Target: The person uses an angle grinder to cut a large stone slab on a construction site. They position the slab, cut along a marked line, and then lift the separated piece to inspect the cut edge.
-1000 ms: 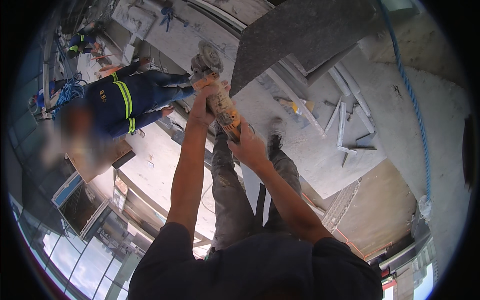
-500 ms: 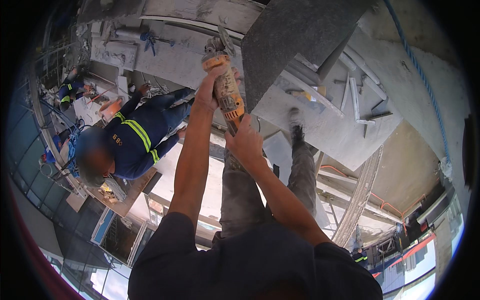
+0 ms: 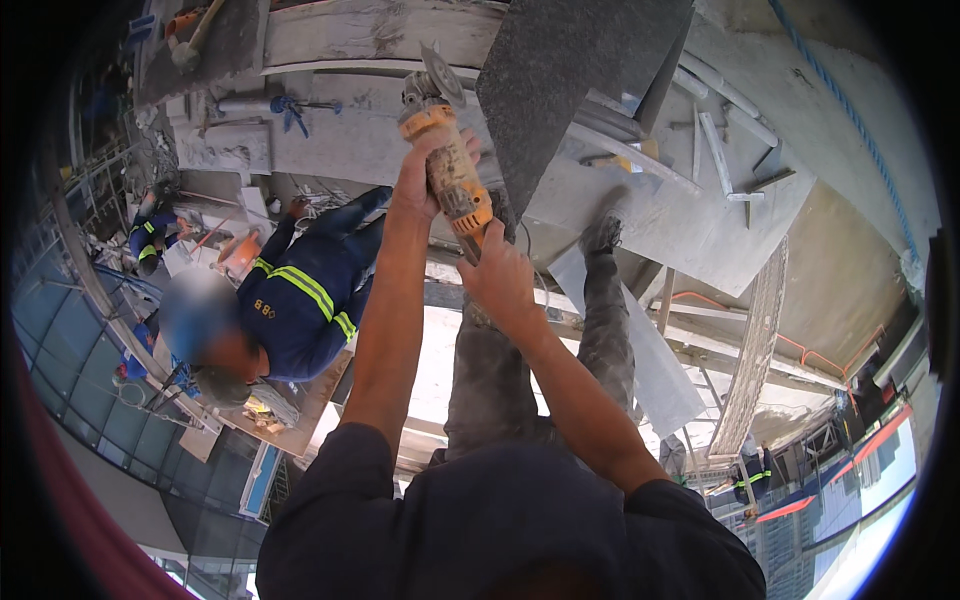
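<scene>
Both my hands hold a dusty orange angle grinder (image 3: pixel 455 180) out in front of me. My left hand (image 3: pixel 418 172) wraps round its body just behind the gear head. My right hand (image 3: pixel 500 278) grips the narrow rear handle. At the far end the cutting disc (image 3: pixel 443 75) stands tilted, beside the edge of a large dark slab (image 3: pixel 545 85) and apart from it as far as I can see. A thin cord (image 3: pixel 540 265) hangs near the rear of the grinder. Whether the disc is spinning, I cannot tell.
To my left a co-worker in a reflective-striped navy shirt (image 3: pixel 300 300) bends down; another person (image 3: pixel 150 235) is farther left. Metal angle pieces (image 3: pixel 722 160) lie on a board at right. A blue caulking gun (image 3: pixel 290 108) lies far left. A blue rope (image 3: pixel 850 125) hangs at right.
The view has shifted, so the surroundings sit differently. The grinder stays in both hands and appears slightly higher in the picture. The co-worker at left appears farther right and lower.
</scene>
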Action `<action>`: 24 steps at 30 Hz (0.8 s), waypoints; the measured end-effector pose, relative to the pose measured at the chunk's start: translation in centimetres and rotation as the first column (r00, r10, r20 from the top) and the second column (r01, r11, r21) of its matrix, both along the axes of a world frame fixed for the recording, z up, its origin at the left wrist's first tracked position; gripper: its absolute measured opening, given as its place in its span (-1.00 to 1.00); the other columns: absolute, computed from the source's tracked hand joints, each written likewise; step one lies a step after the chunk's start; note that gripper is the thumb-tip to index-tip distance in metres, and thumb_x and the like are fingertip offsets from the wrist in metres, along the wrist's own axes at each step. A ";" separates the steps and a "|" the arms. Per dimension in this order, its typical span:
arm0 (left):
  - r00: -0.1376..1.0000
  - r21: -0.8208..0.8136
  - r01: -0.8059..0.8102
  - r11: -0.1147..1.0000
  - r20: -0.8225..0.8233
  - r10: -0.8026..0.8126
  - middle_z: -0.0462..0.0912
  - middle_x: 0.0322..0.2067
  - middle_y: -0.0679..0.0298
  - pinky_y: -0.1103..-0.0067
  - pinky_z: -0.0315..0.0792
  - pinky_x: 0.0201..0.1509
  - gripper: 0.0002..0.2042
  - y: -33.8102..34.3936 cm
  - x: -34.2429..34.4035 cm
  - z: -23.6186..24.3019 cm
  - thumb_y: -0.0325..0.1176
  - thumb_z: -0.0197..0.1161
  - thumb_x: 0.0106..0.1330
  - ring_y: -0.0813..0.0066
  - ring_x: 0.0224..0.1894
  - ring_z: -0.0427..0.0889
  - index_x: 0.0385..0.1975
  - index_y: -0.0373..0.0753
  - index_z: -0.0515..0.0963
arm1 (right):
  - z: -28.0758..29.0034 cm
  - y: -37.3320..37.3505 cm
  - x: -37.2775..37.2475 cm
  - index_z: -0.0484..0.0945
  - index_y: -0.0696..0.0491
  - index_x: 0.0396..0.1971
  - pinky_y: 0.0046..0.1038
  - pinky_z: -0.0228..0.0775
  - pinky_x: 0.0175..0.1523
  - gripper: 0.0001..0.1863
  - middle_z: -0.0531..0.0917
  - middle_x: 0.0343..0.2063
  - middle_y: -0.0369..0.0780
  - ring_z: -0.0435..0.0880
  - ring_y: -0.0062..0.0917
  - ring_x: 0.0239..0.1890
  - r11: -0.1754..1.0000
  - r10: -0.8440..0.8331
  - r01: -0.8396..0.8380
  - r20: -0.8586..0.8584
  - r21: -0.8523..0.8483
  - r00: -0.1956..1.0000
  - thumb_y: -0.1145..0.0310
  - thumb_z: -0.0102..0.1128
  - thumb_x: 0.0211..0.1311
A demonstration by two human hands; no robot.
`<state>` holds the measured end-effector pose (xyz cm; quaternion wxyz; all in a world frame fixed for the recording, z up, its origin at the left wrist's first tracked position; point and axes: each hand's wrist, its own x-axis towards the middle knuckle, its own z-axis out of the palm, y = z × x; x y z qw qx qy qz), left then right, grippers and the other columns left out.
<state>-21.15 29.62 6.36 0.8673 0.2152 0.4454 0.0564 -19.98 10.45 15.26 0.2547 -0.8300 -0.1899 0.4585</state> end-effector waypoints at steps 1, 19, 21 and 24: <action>1.000 0.015 0.015 1.000 0.000 -0.015 0.18 0.49 -0.46 0.02 0.29 0.62 -0.20 0.0 0.1 0.2 -0.13 0.28 0.46 -0.32 0.53 0.33 0.55 -0.43 0.07 | 0.0 -0.1 0.0 0.30 0.26 0.08 0.15 0.63 -0.16 -0.35 0.74 -0.41 0.18 0.77 0.23 -0.31 0.999 -0.022 0.021 0.010 0.030 1.000 0.25 0.49 0.18; 0.989 -0.079 -0.146 0.986 -0.005 0.146 0.31 0.43 -0.42 0.08 0.34 0.60 -0.11 -3.4 -3.6 -0.2 -0.07 0.33 0.47 -0.21 0.51 0.40 0.55 -0.52 0.02 | 2.1 -1.7 -0.4 0.34 0.33 -0.01 0.18 0.58 -0.08 -0.49 0.70 -0.34 0.32 0.73 0.33 -0.19 0.996 0.057 -0.064 -0.123 -0.057 0.991 0.34 0.37 0.23; 0.984 -0.070 -0.177 0.982 -0.021 0.176 0.34 0.42 -0.40 0.10 0.37 0.58 -0.10 -4.5 -4.8 -0.5 -0.07 0.34 0.46 -0.19 0.49 0.43 0.56 -0.52 0.02 | 2.4 -2.3 -0.9 0.35 0.33 -0.02 0.17 0.57 -0.07 -0.51 0.71 -0.34 0.31 0.73 0.32 -0.19 0.994 0.074 -0.083 -0.124 -0.066 0.989 0.35 0.38 0.23; 0.978 -0.062 -0.206 0.977 -0.025 0.205 0.36 0.42 -0.39 0.12 0.43 0.54 -0.09 -5.7 -5.8 -1.1 -0.06 0.35 0.45 -0.16 0.47 0.46 0.57 -0.51 0.01 | 2.1 -3.2 -1.4 0.36 0.32 -0.03 0.17 0.56 -0.07 -0.52 0.71 -0.33 0.31 0.72 0.33 -0.18 0.992 0.089 -0.101 -0.136 -0.078 0.987 0.37 0.37 0.22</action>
